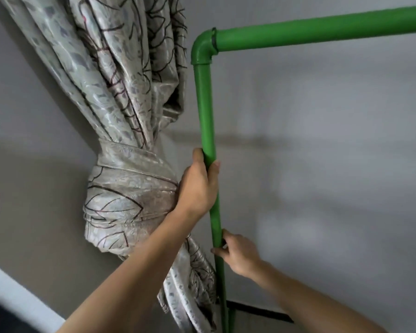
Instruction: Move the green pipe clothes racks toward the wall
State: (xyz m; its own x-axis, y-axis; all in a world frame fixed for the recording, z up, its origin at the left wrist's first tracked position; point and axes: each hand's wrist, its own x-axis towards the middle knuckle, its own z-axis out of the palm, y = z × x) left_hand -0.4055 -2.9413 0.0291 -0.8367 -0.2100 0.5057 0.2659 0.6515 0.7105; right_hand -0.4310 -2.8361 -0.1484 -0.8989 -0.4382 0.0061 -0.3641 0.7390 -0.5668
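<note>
Close against the grey wall (322,164), the green rack (205,111) stands with its upright post right in front of me and its top bar running off to the right from the elbow joint (203,48). I have both hands stacked on that post: my left hand (198,186) is clenched around it higher up, my right hand (238,254) grasps it lower down, fingers (217,250) curled round the pipe. Two grips at different heights let me steer the whole frame without tipping it, I judge. Just to the left hangs a knotted curtain (130,140), its tail touching or nearly touching the post low down, so it could snag. How far the rack's foot sits from the wall I cannot tell.
</note>
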